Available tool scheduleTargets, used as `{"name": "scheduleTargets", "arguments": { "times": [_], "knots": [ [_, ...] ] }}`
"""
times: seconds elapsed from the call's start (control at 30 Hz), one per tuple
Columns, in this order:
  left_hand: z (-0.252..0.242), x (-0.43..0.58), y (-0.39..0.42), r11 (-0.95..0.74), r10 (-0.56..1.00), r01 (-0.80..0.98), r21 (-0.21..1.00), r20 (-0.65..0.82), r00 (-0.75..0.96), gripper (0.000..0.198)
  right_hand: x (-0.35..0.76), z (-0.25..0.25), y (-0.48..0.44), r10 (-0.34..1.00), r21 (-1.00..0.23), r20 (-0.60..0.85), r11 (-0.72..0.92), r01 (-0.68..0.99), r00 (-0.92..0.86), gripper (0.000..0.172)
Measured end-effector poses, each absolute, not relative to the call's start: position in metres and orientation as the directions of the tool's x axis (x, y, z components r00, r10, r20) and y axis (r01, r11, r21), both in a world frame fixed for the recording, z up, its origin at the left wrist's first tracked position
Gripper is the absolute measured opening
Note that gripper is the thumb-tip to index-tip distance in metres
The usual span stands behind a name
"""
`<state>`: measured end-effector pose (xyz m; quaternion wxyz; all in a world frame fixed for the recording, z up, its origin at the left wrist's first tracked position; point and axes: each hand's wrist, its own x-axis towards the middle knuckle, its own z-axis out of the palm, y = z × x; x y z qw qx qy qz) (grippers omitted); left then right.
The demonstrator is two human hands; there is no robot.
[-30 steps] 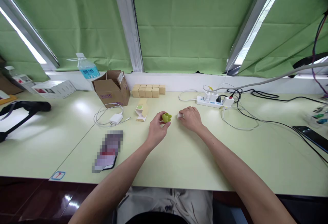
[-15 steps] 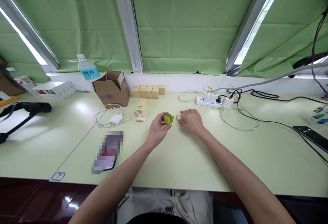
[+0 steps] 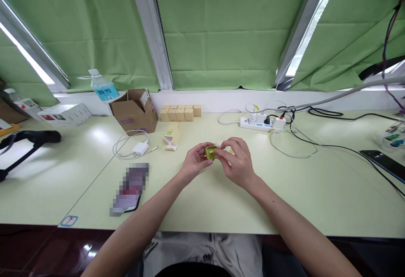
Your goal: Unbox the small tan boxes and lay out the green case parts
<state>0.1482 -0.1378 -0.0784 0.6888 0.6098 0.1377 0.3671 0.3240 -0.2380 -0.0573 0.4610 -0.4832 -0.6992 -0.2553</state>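
My left hand (image 3: 195, 158) is closed around a small olive-green cup-like piece (image 3: 209, 152), whose hollow side shows, with a paler part inside it. Close against it on the right, my right hand (image 3: 238, 162) is closed in a pinch at the green piece's edge. A small white object (image 3: 218, 145) shows by its fingertips, mostly hidden by the fingers. Its exact kind cannot be made out. Both hands are held over the middle of the table (image 3: 202, 201). An opened pale-yellow small box (image 3: 172, 137) lies on the table to the left of them.
Several small tan boxes (image 3: 180, 113) line the back, beside an open cardboard carton (image 3: 136, 112) and a water bottle (image 3: 103, 86). A white charger (image 3: 140, 148) and phone (image 3: 131, 188) lie left. A power strip (image 3: 257, 123) with cables stands right; another phone (image 3: 384, 164) lies far right.
My right hand has come off the table surface and moved left to the green piece, bringing the white object along. My left hand has turned the green piece so its hollow shows differently.
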Motion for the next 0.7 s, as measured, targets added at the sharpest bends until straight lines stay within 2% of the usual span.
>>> {"name": "scheduleTargets", "arguments": {
  "times": [0.23, 0.7],
  "knots": [
    [-0.079, 0.1521, -0.1433, -0.049, 0.654, -0.31, 0.95, 0.265, 0.709, 0.057, 0.3188, -0.0587, -0.2356, 0.497, 0.009, 0.851, 0.306, 0.952, -0.167, 0.016],
    [-0.076, 0.1505, -0.1424, -0.183, 0.658, -0.254, 0.95, 0.31, 0.686, 0.051, 0.3201, -0.0629, -0.2325, 0.515, -0.018, 0.842, 0.324, 0.946, -0.16, 0.014]
  ]
}}
